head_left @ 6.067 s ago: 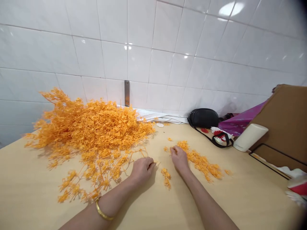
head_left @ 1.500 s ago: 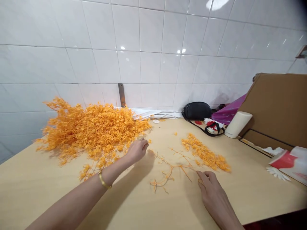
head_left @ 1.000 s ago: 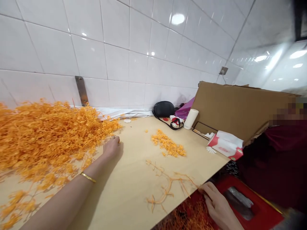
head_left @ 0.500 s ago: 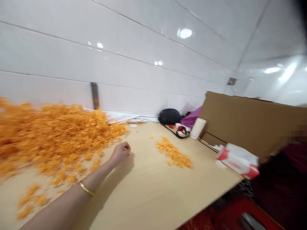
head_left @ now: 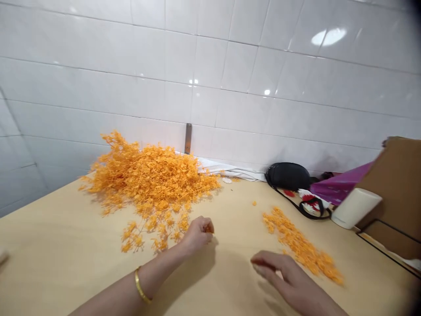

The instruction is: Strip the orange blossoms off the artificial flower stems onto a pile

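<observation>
My left hand (head_left: 198, 235), with a gold bangle on its wrist, is curled closed just above the table (head_left: 226, 281). A hint of orange shows inside its fingers, but I cannot make out what it is. Left of and behind it spreads a big heap of orange artificial flower sprigs (head_left: 154, 175), with loose sprigs at its near edge. My right hand (head_left: 284, 276) comes in from the lower right, thumb and forefinger brought together in a pinch; whatever may be between the tips is too small to tell. Beside it lies a long, smaller pile of orange flower pieces (head_left: 301, 241).
Along the tiled wall (head_left: 243, 109) are a white cloth (head_left: 237, 170) and a black pouch with a strap (head_left: 289, 175). Farther right stand a white cylinder (head_left: 355, 208), a purple bag (head_left: 342, 182) and a cardboard box (head_left: 399, 188). A metal bracket (head_left: 188, 138) rises behind the heap.
The view has swung left, so things sit farther right in it. My right hand has come into view over the table. My left hand stays closed near the heap.
</observation>
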`<control>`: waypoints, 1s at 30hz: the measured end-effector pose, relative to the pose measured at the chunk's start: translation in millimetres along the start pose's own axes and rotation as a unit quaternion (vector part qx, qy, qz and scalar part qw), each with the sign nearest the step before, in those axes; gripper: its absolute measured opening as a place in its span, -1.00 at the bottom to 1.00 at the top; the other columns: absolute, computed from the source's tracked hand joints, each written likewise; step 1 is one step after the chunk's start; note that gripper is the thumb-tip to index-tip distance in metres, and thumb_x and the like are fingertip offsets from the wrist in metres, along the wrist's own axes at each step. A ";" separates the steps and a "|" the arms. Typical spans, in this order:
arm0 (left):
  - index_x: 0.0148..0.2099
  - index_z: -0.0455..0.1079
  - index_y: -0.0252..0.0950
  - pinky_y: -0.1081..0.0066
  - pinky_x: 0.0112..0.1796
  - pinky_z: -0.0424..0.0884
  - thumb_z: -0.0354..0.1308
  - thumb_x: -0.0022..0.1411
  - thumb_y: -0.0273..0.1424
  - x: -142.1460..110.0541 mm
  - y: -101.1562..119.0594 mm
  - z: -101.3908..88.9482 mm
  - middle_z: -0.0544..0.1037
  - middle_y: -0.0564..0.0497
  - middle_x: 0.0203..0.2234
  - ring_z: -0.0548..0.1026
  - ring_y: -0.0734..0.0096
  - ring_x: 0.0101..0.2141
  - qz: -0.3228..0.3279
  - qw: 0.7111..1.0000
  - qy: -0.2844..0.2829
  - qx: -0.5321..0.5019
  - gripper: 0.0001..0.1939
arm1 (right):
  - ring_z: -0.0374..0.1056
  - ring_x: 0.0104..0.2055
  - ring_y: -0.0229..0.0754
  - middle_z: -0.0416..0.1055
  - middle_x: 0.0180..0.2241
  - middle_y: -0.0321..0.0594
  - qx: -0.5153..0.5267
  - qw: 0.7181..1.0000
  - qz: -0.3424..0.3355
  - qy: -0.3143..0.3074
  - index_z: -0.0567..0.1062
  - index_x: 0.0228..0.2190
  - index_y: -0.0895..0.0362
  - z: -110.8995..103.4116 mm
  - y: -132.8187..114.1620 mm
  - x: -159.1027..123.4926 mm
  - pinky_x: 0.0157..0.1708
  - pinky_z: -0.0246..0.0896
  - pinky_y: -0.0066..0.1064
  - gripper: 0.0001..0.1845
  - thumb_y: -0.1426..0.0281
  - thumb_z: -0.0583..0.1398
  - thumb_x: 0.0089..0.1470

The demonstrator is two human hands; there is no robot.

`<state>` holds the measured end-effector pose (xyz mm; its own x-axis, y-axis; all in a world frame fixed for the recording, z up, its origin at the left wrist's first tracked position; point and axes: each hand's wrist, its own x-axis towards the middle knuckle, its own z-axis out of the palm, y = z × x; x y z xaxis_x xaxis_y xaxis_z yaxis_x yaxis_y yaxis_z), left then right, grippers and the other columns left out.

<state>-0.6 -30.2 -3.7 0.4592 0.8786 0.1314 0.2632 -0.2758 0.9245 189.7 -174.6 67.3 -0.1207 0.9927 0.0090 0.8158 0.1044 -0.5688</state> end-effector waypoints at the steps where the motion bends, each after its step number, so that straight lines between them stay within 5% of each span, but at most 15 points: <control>1: -0.49 0.31 -0.35 0.53 -0.57 0.23 0.00 -0.22 -0.58 2.6 3.0 4.8 0.29 0.08 -0.59 0.29 0.55 -0.59 0.005 1.000 -0.002 0.028 -0.86 | 0.30 -0.34 -0.19 0.39 -0.42 -0.23 -0.004 1.000 -0.012 0.013 0.41 -0.41 0.09 1.9 2.3 17.8 -0.36 0.18 -0.45 -0.66 0.20 -0.07 0.06; 5: -0.05 0.28 -0.31 0.39 -0.34 0.33 0.08 -0.17 -0.51 9.2 24.9 21.7 0.33 -0.12 -0.19 0.37 0.37 -0.34 0.053 0.988 -0.047 0.135 -0.48 | 0.27 -0.33 -0.20 0.35 -0.37 -0.20 -0.035 0.993 -0.029 0.112 0.37 -0.39 0.12 15.8 18.0 69.6 -0.35 0.14 -0.41 -0.68 0.25 -0.10 0.07; 8: -0.11 0.33 -0.28 0.31 -0.20 0.28 0.01 -0.07 -0.52 -2.6 40.2 13.1 0.33 -0.14 -0.15 0.30 0.24 -0.16 0.147 0.957 -0.054 0.243 -0.61 | 0.25 -0.26 -0.18 0.32 -0.31 -0.15 -0.067 0.986 -0.043 0.149 0.37 -0.35 0.13 28.4 29.9 89.9 -0.27 0.11 -0.37 -0.70 0.29 -0.10 0.07; 11: -0.26 0.38 -0.28 0.34 -0.20 0.27 -0.07 0.06 -0.50 -26.4 42.4 -22.5 0.39 -0.10 -0.26 0.29 0.28 -0.17 0.189 0.935 0.030 0.297 -0.77 | 0.22 -0.21 -0.17 0.31 -0.28 -0.14 -0.089 0.983 -0.076 0.142 0.37 -0.32 0.13 38.9 32.0 105.4 -0.23 0.08 -0.37 -0.72 0.34 -0.08 0.06; 14: -0.37 0.36 -0.30 0.35 -0.23 0.27 -0.12 0.14 -0.45 -51.8 28.1 -73.4 0.40 -0.07 -0.37 0.30 0.34 -0.26 0.151 0.923 0.137 0.328 -0.78 | 0.22 -0.22 -0.17 0.31 -0.29 -0.15 -0.101 0.981 -0.100 0.130 0.38 -0.32 0.14 47.3 18.2 124.3 -0.23 0.07 -0.39 -0.73 0.39 -0.08 0.07; 18: -0.31 0.36 -0.28 0.28 -0.21 0.25 -0.09 0.13 -0.34 -78.0 -2.6 -131.5 0.40 -0.09 -0.32 0.29 0.28 -0.21 0.091 0.881 0.245 0.395 -0.78 | 0.21 -0.23 -0.21 0.30 -0.30 -0.17 -0.080 0.978 -0.153 0.115 0.39 -0.34 0.13 67.3 -24.8 154.1 -0.23 0.05 -0.43 -0.73 0.42 -0.09 0.09; 21: -0.27 0.37 -0.27 0.27 -0.22 0.27 -0.08 0.12 -0.30 -84.3 -14.9 -154.3 0.41 -0.10 -0.28 0.30 0.25 -0.20 0.046 0.860 0.271 0.430 -0.75 | 0.17 -0.20 -0.19 0.27 -0.26 -0.16 -0.062 0.976 -0.185 0.094 0.36 -0.25 0.12 91.7 -61.2 170.5 -0.23 0.03 -0.41 -0.72 0.31 -0.07 0.09; 25: -0.19 0.38 -0.25 0.31 -0.16 0.22 -0.15 0.17 -0.29 -64.0 -13.0 -162.9 0.43 -0.07 -0.24 0.30 0.30 -0.17 0.080 0.871 0.204 0.440 -0.68 | 0.05 -0.10 -0.07 0.18 -0.12 -0.14 -0.128 0.973 -0.184 0.060 0.31 -0.16 0.03 114.0 -77.5 179.4 -0.21 -0.05 -0.29 -0.66 0.23 0.07 -0.02; 30: -0.07 0.31 -0.17 0.34 -0.11 0.16 -0.26 0.19 -0.17 -15.2 -18.1 -162.3 0.40 -0.02 -0.17 0.28 0.31 -0.12 0.071 0.877 0.046 0.473 -0.57 | 0.08 -0.21 -0.16 0.27 -0.29 -0.18 -0.209 0.966 -0.137 0.069 0.39 -0.43 0.12 97.8 -35.5 175.3 -0.27 -0.12 -0.36 -0.80 0.54 -0.01 -0.01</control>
<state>-150.0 24.8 35.6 0.4856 0.8246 0.2903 0.8149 -0.5472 0.1911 84.3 -10.3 8.6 -0.3119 0.9197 0.2384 0.9241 0.3519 -0.1488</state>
